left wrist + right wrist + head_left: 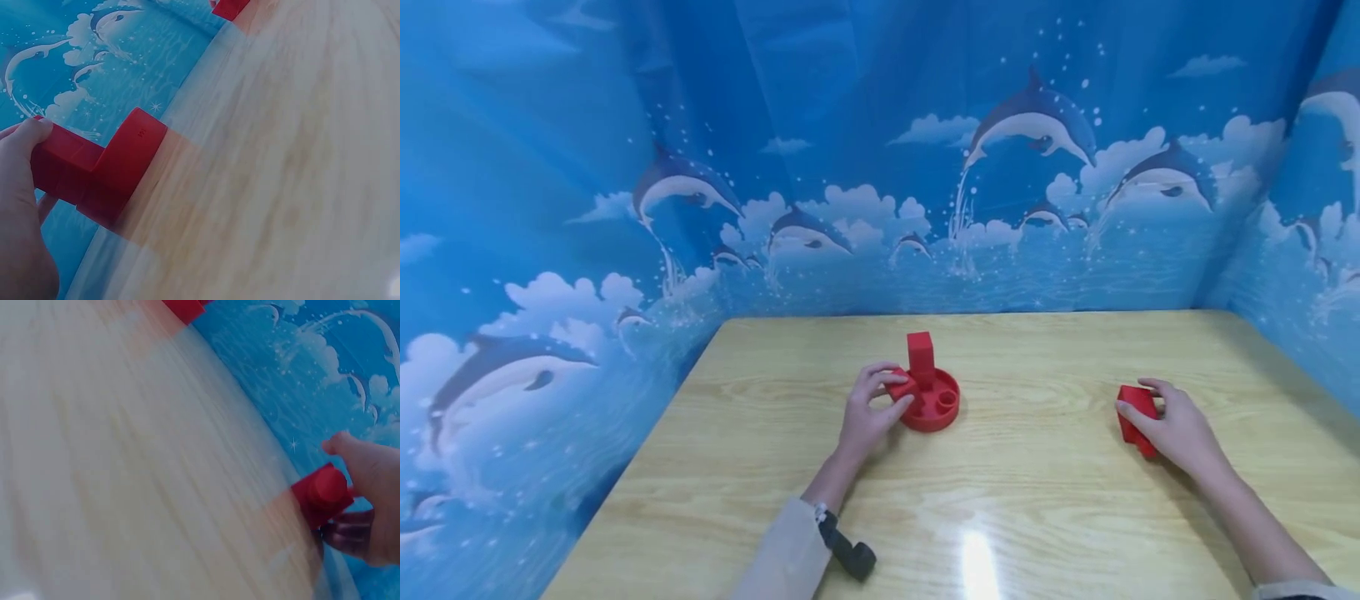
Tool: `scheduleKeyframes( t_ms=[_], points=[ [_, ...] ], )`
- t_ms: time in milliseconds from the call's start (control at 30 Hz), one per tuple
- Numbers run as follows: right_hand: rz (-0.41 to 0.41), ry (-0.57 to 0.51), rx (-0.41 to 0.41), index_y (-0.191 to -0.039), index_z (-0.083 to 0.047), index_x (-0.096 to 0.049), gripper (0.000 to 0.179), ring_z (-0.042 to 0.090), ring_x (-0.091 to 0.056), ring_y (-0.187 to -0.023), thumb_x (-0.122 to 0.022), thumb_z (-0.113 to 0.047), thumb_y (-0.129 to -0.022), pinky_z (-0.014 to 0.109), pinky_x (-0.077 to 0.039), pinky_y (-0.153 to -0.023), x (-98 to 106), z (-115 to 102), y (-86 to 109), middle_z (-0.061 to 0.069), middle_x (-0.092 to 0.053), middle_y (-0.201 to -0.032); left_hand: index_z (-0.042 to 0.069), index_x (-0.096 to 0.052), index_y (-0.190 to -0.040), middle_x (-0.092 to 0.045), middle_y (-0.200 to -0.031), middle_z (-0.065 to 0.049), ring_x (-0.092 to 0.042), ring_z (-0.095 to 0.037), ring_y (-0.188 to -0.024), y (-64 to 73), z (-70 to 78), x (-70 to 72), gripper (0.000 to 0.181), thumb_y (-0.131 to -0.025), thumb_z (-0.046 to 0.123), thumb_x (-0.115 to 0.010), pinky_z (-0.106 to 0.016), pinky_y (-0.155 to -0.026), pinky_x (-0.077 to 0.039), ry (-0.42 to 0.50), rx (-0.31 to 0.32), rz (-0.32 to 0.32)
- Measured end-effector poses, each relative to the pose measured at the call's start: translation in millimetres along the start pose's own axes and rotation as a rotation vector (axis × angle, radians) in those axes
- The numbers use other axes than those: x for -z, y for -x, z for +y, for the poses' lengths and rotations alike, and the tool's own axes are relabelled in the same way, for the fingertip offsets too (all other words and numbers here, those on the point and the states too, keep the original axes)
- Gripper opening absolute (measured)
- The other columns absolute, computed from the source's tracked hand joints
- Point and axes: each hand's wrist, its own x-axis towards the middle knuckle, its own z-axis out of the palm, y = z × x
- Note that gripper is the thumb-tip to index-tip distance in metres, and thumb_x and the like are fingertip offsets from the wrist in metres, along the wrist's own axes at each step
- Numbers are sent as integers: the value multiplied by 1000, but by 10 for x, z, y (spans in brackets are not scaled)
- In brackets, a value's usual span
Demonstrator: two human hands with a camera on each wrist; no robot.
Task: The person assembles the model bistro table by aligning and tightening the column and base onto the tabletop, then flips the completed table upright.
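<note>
My left hand [863, 421] pinches a red block [904, 387] between thumb and fingers, at the left side of a round red base [930, 423] with a raised rim. In the left wrist view, that hand [22, 194] grips the block [62, 153] against the base [128, 165]. A taller red block [921, 357] stands upright on the base's far side, near a short round socket [947, 399]. Far to the right, my right hand [1183, 433] holds another red block [1138, 412] close to the tabletop. Its round peg [329, 486] shows in the right wrist view.
The pale wood table [1015, 483] ends at a blue curtain [880, 150] printed with dolphins, which rises behind it and along both sides. A dark strap [846, 546] circles my left wrist. Light glares off the table's near edge.
</note>
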Motion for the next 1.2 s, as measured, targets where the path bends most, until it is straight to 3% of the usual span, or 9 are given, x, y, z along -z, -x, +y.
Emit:
scheduleKeyframes(
  t_ms=[333, 467, 567, 733, 1033, 1200],
  points=[
    [-153, 182, -188, -122, 14, -32, 65, 44, -45, -81, -64, -25, -81, 37, -48, -50, 125, -217, -182, 34, -42, -95, -3, -62, -101, -52, -114, -21, -51, -29, -104, -16, -21, -21, 26, -76, -5, -71, -45, -78, -50, 0, -20, 16],
    [-216, 185, -222, -120, 14, -34, 60, 43, -45, -80, -62, -24, -83, 36, -48, -51, 167, -268, -220, 33, -44, -94, -3, -62, -100, -52, -114, -23, -50, -30, -106, -8, -40, -31, 26, -75, -7, -71, -44, -79, -50, 12, -6, 16],
    [-225, 152, -222, -121, 13, -35, 59, 44, -45, -83, -61, -23, -83, 37, -48, -54, 178, -325, -228, 34, -43, -98, -1, -63, -101, -52, -115, -21, -49, -30, -108, 0, -175, -61, 27, -75, -5, -72, -44, -79, -50, 21, 6, 12],
    [-201, 70, -187, -126, 12, -32, 63, 44, -46, -86, -61, -26, -84, 38, -49, -58, 158, -499, -245, 35, -43, -105, 6, -64, -104, -52, -118, -11, -48, -25, -109, 10, -382, -94, 28, -77, 4, -73, -42, -79, -50, 19, 25, 15],
    [-80, -83, -69, -127, 8, -39, 57, 47, -47, -97, -59, -27, -88, 42, -52, -66, 4, -861, -343, 36, -42, -118, 11, -65, -104, -52, -117, -1, -48, -17, -109, 22, -420, -74, 27, -78, 9, -73, -38, -80, -50, 7, 23, 20],
    [-50, -167, -59, -129, 6, -38, 56, 46, -45, -101, -62, -23, -87, 44, -53, -68, -101, -1053, -379, 32, -41, -121, 0, -63, -103, -52, -116, -14, -49, -24, -108, 12, -127, -23, 26, -78, 0, -71, -41, -81, -49, 8, 37, 10]
  ],
)
